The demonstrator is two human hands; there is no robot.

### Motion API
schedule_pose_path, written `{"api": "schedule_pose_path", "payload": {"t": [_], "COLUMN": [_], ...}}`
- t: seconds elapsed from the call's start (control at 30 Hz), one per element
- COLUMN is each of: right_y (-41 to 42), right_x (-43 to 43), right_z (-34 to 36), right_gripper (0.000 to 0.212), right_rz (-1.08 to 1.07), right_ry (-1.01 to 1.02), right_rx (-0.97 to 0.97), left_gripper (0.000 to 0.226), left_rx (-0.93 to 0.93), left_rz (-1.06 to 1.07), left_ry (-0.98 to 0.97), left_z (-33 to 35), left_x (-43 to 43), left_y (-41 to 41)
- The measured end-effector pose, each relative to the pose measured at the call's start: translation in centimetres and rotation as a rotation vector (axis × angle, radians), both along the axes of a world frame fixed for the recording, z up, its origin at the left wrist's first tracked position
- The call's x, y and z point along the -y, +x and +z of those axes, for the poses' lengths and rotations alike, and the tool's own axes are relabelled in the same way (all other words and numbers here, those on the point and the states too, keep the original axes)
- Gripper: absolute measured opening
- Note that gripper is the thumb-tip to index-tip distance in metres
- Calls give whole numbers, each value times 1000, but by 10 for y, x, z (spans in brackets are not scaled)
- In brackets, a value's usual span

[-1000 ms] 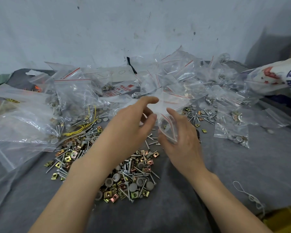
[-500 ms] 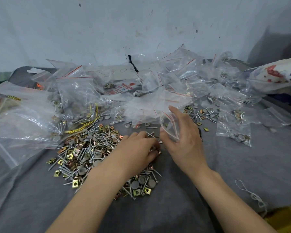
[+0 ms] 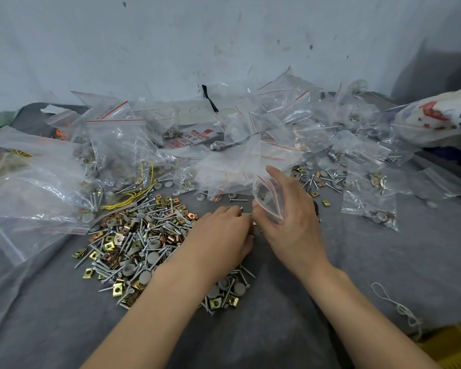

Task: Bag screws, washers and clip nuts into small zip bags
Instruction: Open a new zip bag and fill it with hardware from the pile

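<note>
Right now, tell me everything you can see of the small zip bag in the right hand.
The zip bag is small and made of thin clear plastic, with a red line along its zip strip. It looks empty, though that is hard to tell. The right hand pinches it between thumb and fingers and holds it tilted above the grey cloth. The left hand, curled round screws, sits just beside it.

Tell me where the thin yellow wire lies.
Head view, left of centre: the thin yellow wire lies at the far edge of the pile of metal screws.
</note>
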State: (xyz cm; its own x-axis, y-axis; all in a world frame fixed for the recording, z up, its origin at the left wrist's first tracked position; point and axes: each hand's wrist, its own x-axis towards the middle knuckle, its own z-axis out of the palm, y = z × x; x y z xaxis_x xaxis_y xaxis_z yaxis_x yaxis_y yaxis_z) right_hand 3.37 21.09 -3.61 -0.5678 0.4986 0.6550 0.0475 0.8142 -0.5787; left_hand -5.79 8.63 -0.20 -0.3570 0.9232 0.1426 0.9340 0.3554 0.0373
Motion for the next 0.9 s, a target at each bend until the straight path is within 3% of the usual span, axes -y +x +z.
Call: {"api": "schedule_pose_path", "payload": {"t": [0.27, 0.4, 0.53, 0.7, 0.9], "right_y": [0, 0, 0, 0, -1], "right_x": [0, 0, 0, -2, -3], "right_z": [0, -1, -1, -2, -4], "right_gripper": [60, 59, 58, 58, 59], "right_rz": [6, 8, 6, 6, 1], "right_ry": [-9, -2, 3, 15, 26], "right_rx": [-19, -19, -25, -15, -18], "left_gripper": [30, 22, 18, 18, 22], "left_rx": [-30, 492, 800, 1082, 1237], "left_rz": [30, 94, 97, 97, 125], "left_ry": [68, 322, 567, 621, 698], "left_z": [-8, 0, 10, 13, 17], "left_x": [-6, 0, 5, 9, 10], "left_y": [-5, -14, -19, -14, -13]}}
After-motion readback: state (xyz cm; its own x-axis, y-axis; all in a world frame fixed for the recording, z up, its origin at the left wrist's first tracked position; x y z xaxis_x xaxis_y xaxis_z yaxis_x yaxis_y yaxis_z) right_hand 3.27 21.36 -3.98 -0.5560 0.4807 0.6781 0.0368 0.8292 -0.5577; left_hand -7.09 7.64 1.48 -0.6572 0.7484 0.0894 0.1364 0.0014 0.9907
